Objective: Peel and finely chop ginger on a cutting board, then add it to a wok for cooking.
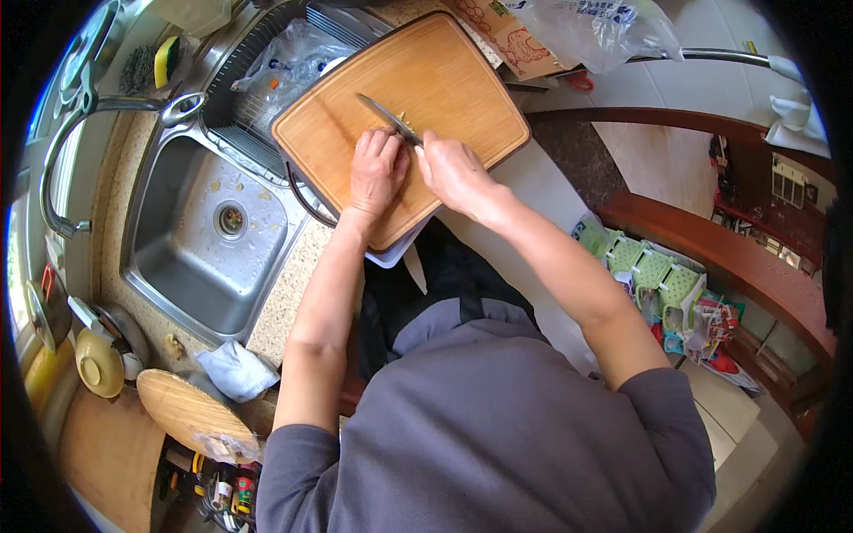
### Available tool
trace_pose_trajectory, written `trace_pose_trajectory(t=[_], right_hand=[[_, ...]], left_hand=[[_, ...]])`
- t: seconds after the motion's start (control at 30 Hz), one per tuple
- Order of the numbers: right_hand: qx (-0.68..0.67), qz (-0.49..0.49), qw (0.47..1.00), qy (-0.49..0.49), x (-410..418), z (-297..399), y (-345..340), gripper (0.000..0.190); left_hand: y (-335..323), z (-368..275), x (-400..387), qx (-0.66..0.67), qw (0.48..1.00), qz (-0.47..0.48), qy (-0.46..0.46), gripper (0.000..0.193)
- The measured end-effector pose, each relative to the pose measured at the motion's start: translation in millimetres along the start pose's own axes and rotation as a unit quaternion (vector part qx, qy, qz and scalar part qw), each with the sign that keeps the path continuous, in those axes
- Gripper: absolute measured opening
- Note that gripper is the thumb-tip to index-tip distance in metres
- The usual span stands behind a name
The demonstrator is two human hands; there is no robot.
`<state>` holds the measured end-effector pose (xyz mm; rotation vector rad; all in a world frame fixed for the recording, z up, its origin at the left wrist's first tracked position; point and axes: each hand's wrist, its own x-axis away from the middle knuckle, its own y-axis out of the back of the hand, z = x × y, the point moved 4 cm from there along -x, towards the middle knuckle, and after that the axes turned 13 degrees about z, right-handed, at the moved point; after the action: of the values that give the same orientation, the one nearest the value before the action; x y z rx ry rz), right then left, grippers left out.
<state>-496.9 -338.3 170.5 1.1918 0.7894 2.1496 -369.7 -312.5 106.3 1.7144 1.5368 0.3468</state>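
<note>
A kitchen knife (383, 113) lies across a wooden cutting board (453, 73), its blade pointing to the upper left. My right hand (456, 170) grips its handle. My left hand (380, 163) rests on the board close beside the blade, fingers curled down. Whatever is beneath those fingertips is mostly hidden. Small pale-yellow chopped bits (404, 121) cling along the blade and lie next to it. The board has a dark rim, a groove around its edge and a loop handle (303, 196) at the left.
Left of the board is a steel sink (200, 280) with scraps around its drain (231, 220). A curved faucet (56, 160) arches over it. Behind stands a dish rack (246, 123) holding a plastic bag (293, 56). A white cloth (238, 370) lies on the counter near my left elbow.
</note>
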Motion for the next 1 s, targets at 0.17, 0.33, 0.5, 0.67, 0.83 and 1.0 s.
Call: trace_pose_trajectory(t=[0.17,0.33,0.5,0.67,0.83,1.0], right_hand=[[-0.024,-0.044,0.998,0.024,-9.0,4.1,6.7,0.025],[0.011,-0.014,1.000,0.013,2.4,8.3,3.8,0.026],[-0.041,-0.104,0.993,0.034,-7.2,7.1,1.0,0.027],[0.034,0.008,0.999,0.018,14.3,12.5,12.1,0.028],[-0.018,-0.064,0.998,0.012,-2.8,4.9,-6.4,0.027],[-0.041,-0.019,0.999,-0.014,5.7,13.2,10.8,0.028]], left_hand=[[0.3,-1.0,3.3,-0.009,1.000,0.004,-0.006,0.021],[4.8,-0.9,5.9,-0.009,1.000,0.005,-0.005,0.022],[4.1,-3.4,2.0,0.005,1.000,-0.005,-0.004,0.021],[8.9,1.8,13.2,0.013,1.000,-0.016,0.021,0.020],[6.9,-2.5,5.1,0.020,1.000,-0.022,0.004,0.021],[8.4,2.6,16.2,0.044,0.997,-0.052,0.030,0.020]])
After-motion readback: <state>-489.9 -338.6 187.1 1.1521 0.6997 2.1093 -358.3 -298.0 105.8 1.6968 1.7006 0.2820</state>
